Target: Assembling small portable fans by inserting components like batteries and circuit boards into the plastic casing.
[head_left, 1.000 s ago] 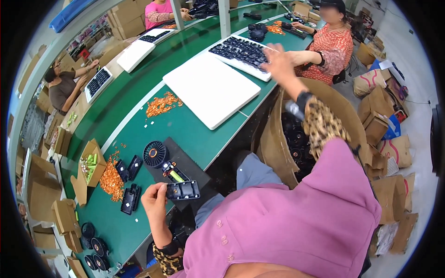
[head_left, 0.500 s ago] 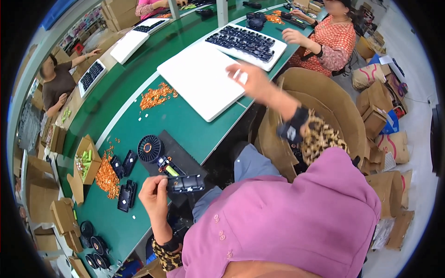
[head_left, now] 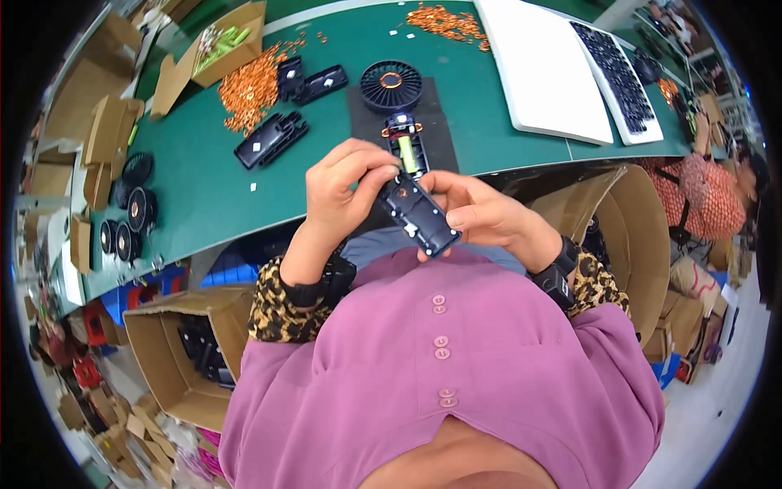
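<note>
A dark plastic handle shell (head_left: 420,218), hollow side up with small white bits in it, is tilted in front of my chest. My right hand (head_left: 487,213) is closed round its right edge and lower end. The fingers of my left hand (head_left: 346,186) pinch at its upper left corner; anything small between those fingertips is hidden. Just beyond my hands lies a small handheld fan (head_left: 392,86) with a round black grille and a copper-coloured ring. Its opened handle holds a light green battery cell (head_left: 406,155). The fan rests on a black mat (head_left: 445,134).
Left on the green table (head_left: 326,138) are more dark shells (head_left: 273,138), a heap of copper rings (head_left: 247,91) and a carton (head_left: 232,49) of green cells. Fan heads (head_left: 140,210) stand farther left. A white foam board (head_left: 533,77) and a filled tray (head_left: 623,85) lie right; cartons flank me.
My right hand has come from over the white board to the shell in my left hand and now grips it too. The view has turned, and the shell is now nearer my chest.
</note>
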`<state>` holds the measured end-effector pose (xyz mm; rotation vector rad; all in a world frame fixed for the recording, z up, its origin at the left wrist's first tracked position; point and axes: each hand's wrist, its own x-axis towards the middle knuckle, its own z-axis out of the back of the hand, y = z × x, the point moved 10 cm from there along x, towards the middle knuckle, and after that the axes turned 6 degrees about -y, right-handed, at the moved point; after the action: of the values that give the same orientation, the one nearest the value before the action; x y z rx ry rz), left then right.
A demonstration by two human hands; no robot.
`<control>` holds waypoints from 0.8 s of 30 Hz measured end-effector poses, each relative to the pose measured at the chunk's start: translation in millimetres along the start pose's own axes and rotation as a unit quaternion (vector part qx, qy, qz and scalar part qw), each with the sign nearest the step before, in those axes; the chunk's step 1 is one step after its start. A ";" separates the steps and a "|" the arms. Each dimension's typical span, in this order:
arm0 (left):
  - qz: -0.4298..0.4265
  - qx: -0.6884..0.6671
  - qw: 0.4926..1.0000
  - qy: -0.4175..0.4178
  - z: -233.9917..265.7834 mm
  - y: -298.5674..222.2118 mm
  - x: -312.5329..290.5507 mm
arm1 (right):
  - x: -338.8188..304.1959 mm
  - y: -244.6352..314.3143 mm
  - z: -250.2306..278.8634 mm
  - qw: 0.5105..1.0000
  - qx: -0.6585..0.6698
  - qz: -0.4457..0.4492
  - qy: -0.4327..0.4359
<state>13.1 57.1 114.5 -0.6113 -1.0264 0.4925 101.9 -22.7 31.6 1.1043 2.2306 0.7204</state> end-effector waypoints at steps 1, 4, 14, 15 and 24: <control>0.012 -0.009 1.000 -0.023 4.4 5.8 -2.9 | 1.8 4.4 2.7 0.999 -0.034 0.021 -0.016; 0.048 0.003 0.997 -0.061 13.5 34.3 -13.1 | -0.9 50.1 26.7 0.920 -0.310 0.127 -0.205; 0.120 0.020 0.989 -0.084 12.5 77.7 -42.5 | 12.2 86.1 14.4 0.595 -0.693 0.223 -0.340; 0.122 0.018 0.989 -0.085 12.8 78.6 -43.3 | 14.7 85.7 14.6 0.598 -0.691 0.220 -0.342; 0.142 0.017 0.985 -0.092 14.3 80.2 -46.1 | 27.0 84.8 1.0 0.549 -0.734 0.223 -0.331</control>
<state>-27.4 89.8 36.7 -0.6951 -1.1077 0.8276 133.9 43.9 81.1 0.6756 0.1729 1.5365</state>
